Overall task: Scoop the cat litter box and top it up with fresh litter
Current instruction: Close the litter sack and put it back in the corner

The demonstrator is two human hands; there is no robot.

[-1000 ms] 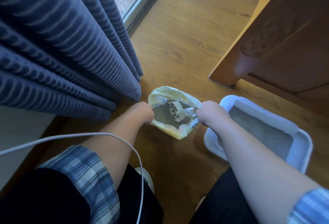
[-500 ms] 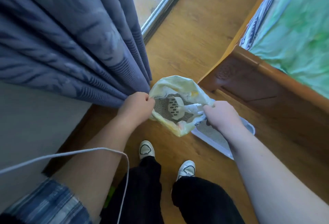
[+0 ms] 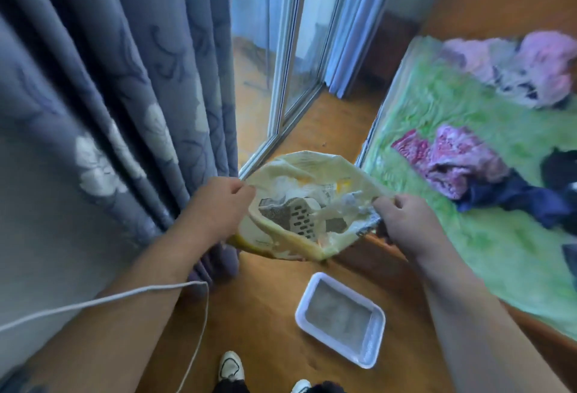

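Left hand (image 3: 218,202): grip clenched on the left edge of the bag (image 3: 293,170) mouth; fingers curled, plastic pinched under the thumb.
Right hand (image 3: 402,220): grip clenched on the right edge of the mouth, with crumpled plastic bunched in the fist.
Bag: pale yellow plastic, held in the air between the two hands. The mouth is pulled wide and faces the camera, and the body sags below the hands.
Scoop (image 3: 301,219): pale, slotted, lying inside the bag with its handle end pointing toward the right hand. Cannot tell whether that hand also touches the handle.
Grey litter (image 3: 274,213): visible in the bottom of the bag, under and around the scoop head.
Litter box (image 3: 373,344): white rectangular tray on the floor (image 3: 265,314), below the bag and nearer the feet, well apart from both hands. It sits near the wooden side of the bed.
Box litter (image 3: 338,314): grey fill across the tray; the frame is blurred, so surface detail is not readable.
Curtain (image 3: 125,80): blue-grey with pale flower print, hanging on the left just beside the left forearm.
Glass door (image 3: 290,49): beyond the bag, frame meeting the floor.
Bed (image 3: 468,236): on the right, green cover, with pink and dark clothes (image 3: 452,161) lying on it.
Cable (image 3: 125,297): white, draped across the left forearm and hanging down.
Shoes (image 3: 230,366): white, at the bottom edge, on the floor.
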